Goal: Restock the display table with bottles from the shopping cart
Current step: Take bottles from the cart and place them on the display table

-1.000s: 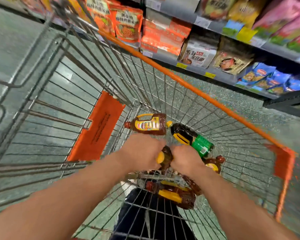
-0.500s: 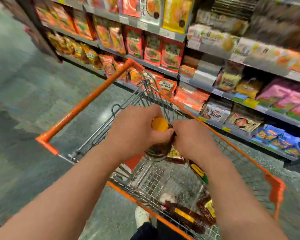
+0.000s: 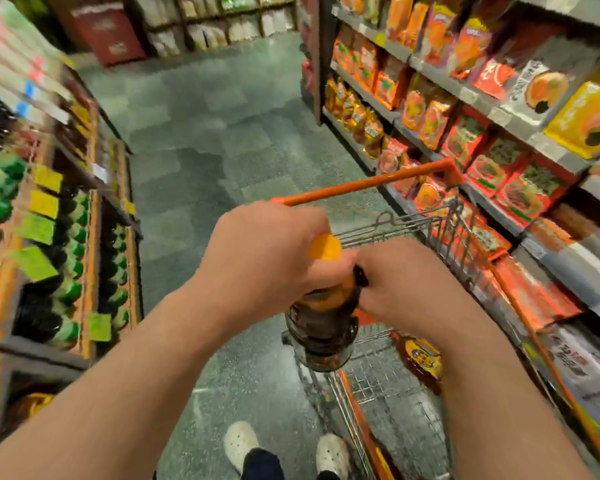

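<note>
Both hands are now carrying the dark bottle (image 3: 321, 336) clear of the wire shopping cart (image 3: 440, 230), which has swung off to the right. Left hand (image 3: 260, 261) is wrapping its fingers around the bottle's neck beneath the yellow cap (image 3: 324, 246), while right hand (image 3: 400, 282) is clasping the shoulder. Another bottle (image 3: 421, 362) is lying in the cart basket, near right.

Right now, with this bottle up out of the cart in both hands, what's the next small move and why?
Probably turn left and carry the bottle toward the bottle shelves. Both hands, left and right, already grip its neck under the yellow cap, clear of the cart; similar dark bottles stand there.
</note>
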Demonstrator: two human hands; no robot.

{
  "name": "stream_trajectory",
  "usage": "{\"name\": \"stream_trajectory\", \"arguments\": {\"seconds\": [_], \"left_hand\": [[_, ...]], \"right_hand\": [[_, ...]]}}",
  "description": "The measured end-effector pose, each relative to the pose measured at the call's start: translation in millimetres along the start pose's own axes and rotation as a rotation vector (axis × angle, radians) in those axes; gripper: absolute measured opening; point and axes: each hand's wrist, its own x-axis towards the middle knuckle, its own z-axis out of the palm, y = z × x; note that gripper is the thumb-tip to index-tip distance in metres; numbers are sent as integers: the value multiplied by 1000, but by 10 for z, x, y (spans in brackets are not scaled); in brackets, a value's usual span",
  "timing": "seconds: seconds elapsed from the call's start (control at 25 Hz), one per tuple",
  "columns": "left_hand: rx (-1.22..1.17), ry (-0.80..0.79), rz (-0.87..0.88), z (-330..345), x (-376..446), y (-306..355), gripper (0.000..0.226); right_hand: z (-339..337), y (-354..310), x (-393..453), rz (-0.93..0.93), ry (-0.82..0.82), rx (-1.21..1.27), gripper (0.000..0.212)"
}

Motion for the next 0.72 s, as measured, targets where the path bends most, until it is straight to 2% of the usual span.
{"name": "stream_trajectory", "arguments": {"seconds": [0.24,0.72], "left_hand": [[142,-88,-390,-835,-1352,-409,62],[331,-135,-1006,-2267,-4398,-729,43]], "right_hand": [[59,-1414,179,-434,-63,-89,13],[690,-4781,-486,-998,-95,-184,21]]}}
